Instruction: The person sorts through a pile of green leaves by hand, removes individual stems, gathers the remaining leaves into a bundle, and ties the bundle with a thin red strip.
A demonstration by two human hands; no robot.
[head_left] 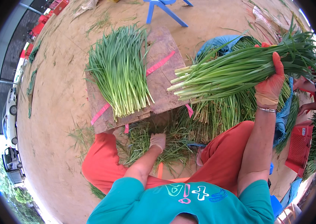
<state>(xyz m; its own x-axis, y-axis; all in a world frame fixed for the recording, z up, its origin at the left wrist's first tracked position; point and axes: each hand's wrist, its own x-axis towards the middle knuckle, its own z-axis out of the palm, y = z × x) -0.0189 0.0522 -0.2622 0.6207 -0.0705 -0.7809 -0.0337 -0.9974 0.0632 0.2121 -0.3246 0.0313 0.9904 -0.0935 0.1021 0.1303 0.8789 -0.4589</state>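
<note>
Clutching green stalk bundle (221, 74) in right grip (270, 86) at two o'clock; resting left grip (158, 141) among loose leaves (140, 143) at six, too hidden to tell whether closed; facing second bundle (122, 72) on bench (161, 41) at eleven.

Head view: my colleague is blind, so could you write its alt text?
A gloved right hand holds up a bundle of long green stalks; the left hand is low among loose greens. A second bundle lies on a wooden board.

Observed: right glove (269, 85) orange; gripped stalks (225, 74) green, whitish at ends; left of grip, brown board (165, 87), pink strap (160, 63).
</note>
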